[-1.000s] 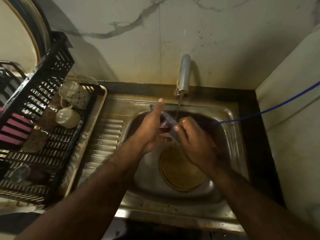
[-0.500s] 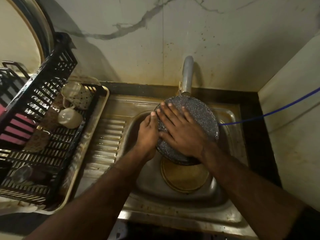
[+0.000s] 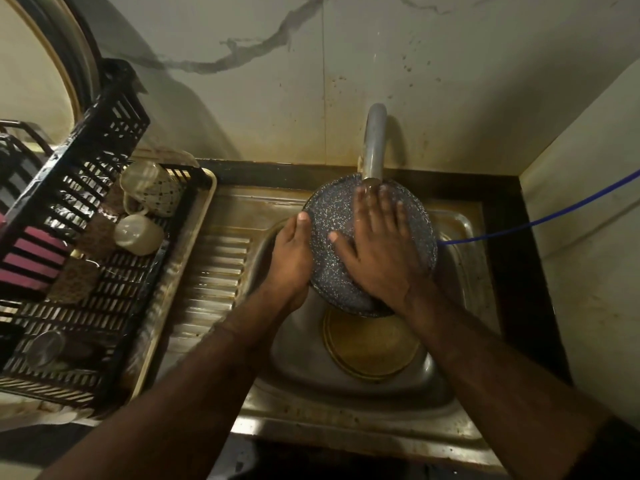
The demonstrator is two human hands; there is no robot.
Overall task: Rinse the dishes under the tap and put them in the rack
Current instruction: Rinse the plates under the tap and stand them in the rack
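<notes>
Over the sink basin [image 3: 460, 233], under the tap [image 3: 374, 143], a speckled blue plate [image 3: 332, 271] is held tilted. My left hand [image 3: 291, 258] grips its left rim, thumb on top; my right hand [image 3: 377, 251] lies spread flat on its face, fingertips in the stream. Rinsing is under way. Next, I judge, comes lifting it leftward to the black rack [image 3: 104, 306], beside the two cups [image 3: 138, 233].

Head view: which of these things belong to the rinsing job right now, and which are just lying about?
In the job:
- speckled plate, under the tap
- left hand gripping its rim
- right hand flat on its face
- black rack, where it goes next
- yellow plate in the sink, probably next

Lying about:
- two mugs already racked
- blue cord
</notes>
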